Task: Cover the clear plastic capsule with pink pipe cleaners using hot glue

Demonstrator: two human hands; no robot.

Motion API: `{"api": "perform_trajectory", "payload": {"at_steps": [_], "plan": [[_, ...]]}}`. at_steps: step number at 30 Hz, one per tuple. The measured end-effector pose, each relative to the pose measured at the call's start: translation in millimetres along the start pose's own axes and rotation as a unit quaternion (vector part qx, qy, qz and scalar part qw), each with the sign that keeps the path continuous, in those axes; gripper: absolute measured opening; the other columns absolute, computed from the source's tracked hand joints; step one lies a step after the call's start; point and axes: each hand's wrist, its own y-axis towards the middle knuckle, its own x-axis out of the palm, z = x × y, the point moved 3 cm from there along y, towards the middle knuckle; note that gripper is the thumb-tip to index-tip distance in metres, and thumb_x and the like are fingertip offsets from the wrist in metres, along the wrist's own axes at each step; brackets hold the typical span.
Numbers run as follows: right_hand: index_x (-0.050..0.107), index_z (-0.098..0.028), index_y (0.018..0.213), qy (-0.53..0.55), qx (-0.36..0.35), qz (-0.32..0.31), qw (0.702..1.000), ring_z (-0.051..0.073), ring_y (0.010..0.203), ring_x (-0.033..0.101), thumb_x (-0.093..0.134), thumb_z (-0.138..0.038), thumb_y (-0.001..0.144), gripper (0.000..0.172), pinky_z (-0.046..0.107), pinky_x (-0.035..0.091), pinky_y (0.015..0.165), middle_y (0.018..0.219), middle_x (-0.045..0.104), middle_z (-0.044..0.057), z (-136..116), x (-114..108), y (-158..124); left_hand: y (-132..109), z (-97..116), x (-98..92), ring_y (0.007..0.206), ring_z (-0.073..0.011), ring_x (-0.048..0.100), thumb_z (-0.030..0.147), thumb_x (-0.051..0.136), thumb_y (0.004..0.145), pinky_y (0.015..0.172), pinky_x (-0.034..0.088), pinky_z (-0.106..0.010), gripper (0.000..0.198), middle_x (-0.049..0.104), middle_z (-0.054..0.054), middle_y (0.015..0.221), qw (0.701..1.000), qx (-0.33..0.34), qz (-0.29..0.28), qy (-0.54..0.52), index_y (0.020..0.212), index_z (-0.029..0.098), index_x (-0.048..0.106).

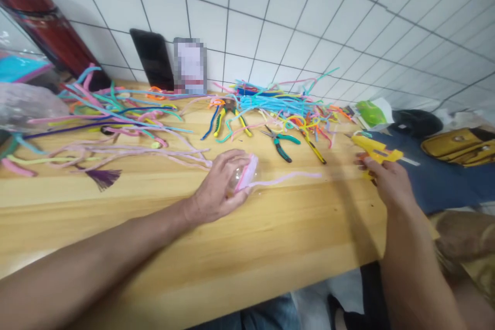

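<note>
My left hand (220, 191) is wrapped round a clear plastic ball (238, 175) at the middle of the table. Pink and pale lilac pipe cleaner (249, 171) runs in a band around the ball, and its loose tail (294, 177) stretches to the right over the wood. At the right my right hand (386, 178) grips a yellow hot glue gun (373, 148), its nozzle pointing left, apart from the ball. My fingers partly cover the ball and the gun's handle.
Behind the ball lie green-handled pliers (284, 144), yellow-handled pliers (228, 116), a yellow cutter knife (315, 149) and heaped pipe cleaners (274, 105). Two phones (152, 59) lean on the tiled wall. A red flask (50, 26) stands back left; a mustard bag (460, 145) lies right.
</note>
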Motion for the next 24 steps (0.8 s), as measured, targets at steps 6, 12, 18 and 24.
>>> {"api": "perform_trajectory", "payload": {"at_steps": [6, 12, 18, 24], "plan": [[0.082, -0.025, 0.090, 0.129, -0.074, -0.231, 0.962, 0.021, 0.068, 0.070, 0.089, -0.061, 0.078, 0.038, 0.035, 0.056, 0.066, 0.094, 0.084, 0.007, -86.7, 59.1, -55.5, -0.3, 0.2, -0.3, 0.145, -0.0323, 0.053, 0.023, 0.069, 0.101, 0.119, 0.052, -0.058, 0.058, 0.054, -0.017, 0.149, 1.000, -0.005, 0.003, -0.011, 0.153, 0.025, 0.044], [0.079, -0.023, 0.076, 0.126, -0.132, -0.359, 0.915, 0.024, 0.076, 0.072, 0.086, -0.064, 0.084, 0.043, 0.037, 0.060, 0.071, 0.075, 0.077, 0.005, -108.2, 109.0, -67.5, -1.5, 0.0, 0.5, 0.147, -0.0329, 0.052, 0.023, 0.068, 0.102, 0.120, 0.051, -0.059, 0.060, 0.054, -0.017, 0.150, 1.000, -0.013, 0.010, -0.011, 0.156, 0.026, 0.042], [0.085, -0.023, 0.093, 0.117, -0.117, -0.401, 0.901, 0.024, 0.078, 0.073, 0.080, -0.064, 0.091, 0.041, 0.037, 0.061, 0.071, 0.080, 0.078, 0.005, -101.6, 121.2, -79.2, -0.7, -0.3, 2.4, 0.149, -0.0335, 0.050, 0.025, 0.067, 0.102, 0.121, 0.050, -0.059, 0.063, 0.055, -0.017, 0.150, 1.000, -0.020, 0.003, -0.017, 0.158, 0.027, 0.040], [0.086, -0.025, 0.099, 0.100, -0.105, -0.389, 0.910, 0.028, 0.086, 0.079, 0.080, -0.062, 0.092, 0.038, 0.041, 0.067, 0.076, 0.091, 0.085, 0.008, -97.8, 115.9, -87.0, 0.2, -0.1, 3.1, 0.149, -0.0339, 0.050, 0.024, 0.067, 0.102, 0.121, 0.049, -0.059, 0.066, 0.055, -0.018, 0.152, 1.000, -0.016, 0.001, -0.022, 0.161, 0.027, 0.038]]}}
